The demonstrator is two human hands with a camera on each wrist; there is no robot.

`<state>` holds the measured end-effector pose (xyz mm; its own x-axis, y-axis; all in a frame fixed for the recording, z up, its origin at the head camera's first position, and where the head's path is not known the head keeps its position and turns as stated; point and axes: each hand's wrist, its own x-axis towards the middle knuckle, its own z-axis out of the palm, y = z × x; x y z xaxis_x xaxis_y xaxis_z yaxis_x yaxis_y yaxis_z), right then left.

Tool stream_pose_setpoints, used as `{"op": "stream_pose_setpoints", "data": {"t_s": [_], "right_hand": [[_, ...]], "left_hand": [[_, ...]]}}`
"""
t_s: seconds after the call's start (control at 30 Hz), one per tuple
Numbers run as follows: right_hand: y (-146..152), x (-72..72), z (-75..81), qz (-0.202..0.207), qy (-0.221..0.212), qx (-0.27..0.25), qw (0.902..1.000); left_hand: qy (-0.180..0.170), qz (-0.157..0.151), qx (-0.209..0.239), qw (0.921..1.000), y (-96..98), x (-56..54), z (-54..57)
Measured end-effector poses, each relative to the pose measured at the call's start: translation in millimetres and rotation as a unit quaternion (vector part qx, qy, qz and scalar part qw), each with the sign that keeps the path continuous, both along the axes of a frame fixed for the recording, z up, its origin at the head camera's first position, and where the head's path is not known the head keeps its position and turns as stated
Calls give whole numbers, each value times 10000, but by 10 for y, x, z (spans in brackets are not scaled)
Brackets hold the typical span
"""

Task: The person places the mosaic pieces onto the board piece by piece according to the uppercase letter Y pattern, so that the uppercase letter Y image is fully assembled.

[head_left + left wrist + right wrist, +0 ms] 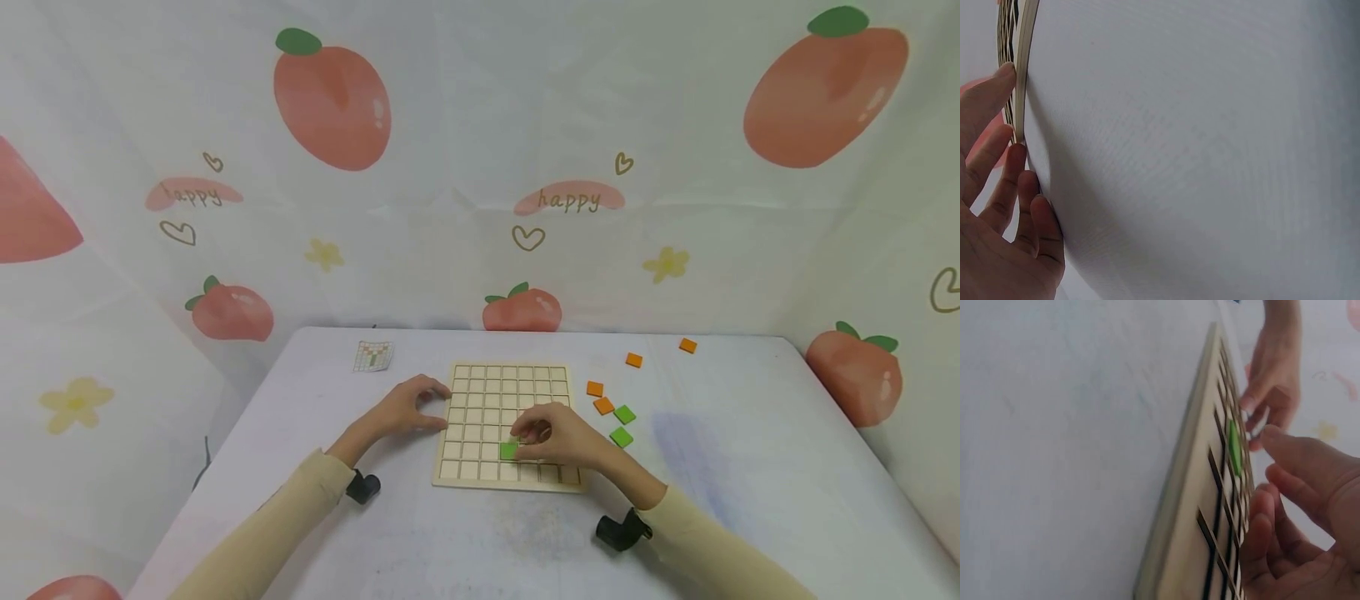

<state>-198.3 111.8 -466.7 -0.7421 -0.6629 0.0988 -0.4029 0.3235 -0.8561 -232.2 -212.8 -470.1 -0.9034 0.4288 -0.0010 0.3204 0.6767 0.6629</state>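
Now your right hand point(558, 434) hovers over the wooden grid board point(472, 432), thumb and fingertips apart with nothing pinched, right by a green square tile point(508, 451) lying in the middle column, second row from the near edge. Your left hand point(405, 408) rests against the board's left edge, thumb and fingers spread wide. Off to your right, two more green tiles point(625, 414) and four orange tiles point(595, 388) lie loose; a gridded pattern card point(372, 357) sits beyond your left hand.

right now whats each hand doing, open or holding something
Left hand: open, at the grid board's left edge.
Right hand: open, holding nothing, near the green tile on the board.
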Motion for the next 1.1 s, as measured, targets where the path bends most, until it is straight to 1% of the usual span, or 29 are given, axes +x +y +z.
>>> {"op": "stream_pose_setpoints", "data": {"t_s": [0.27,0.57,0.7,0.9,1.1], "right_hand": [[360,-27,95,-23,-44,-140,9999],[908,-22,221,-354,45,5,9994],[1132,-5,259,-417,82,1,9991],[1359,9,272,-456,20,161,9988],[1492,4,219,-437,29,170,9989]], "left_hand": [[19,-28,37,10000,9,17,-3],[16,-57,25,10000,14,26,1],[61,-62,-4,10000,18,23,15],[105,-72,-57,9999,6,14,17],[67,-43,-78,9999,16,10,4]]}}
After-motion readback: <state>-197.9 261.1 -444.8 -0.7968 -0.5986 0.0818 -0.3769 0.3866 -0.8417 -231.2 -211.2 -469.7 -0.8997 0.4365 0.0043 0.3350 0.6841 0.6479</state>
